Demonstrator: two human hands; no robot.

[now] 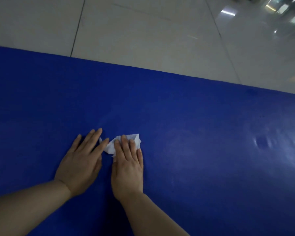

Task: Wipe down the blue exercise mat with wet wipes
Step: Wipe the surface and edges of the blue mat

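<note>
Near the lower middle of the head view, the right hand (127, 166) is laid flat, fingers straight, on a crumpled white wet wipe (124, 143), which is pressed against the blue exercise mat (194, 125). Just beside it, the left hand (82, 160) is spread flat with straight fingers; its index fingertip touches the near edge of the wipe, and nothing is gripped by either hand.

The wipe lies on the mat's central area, well apart from the far edge. To the right, faint paler streaks and a sheen are seen on the mat surface; these are judged to be damp, already wiped ground. The darker, matt stretch to the left is judged still to be done, so the task is taken as partly complete.

Beyond the mat's far edge, a pale tiled floor (143, 31) is shown. No wipe packet, bin or other container is in view.
</note>
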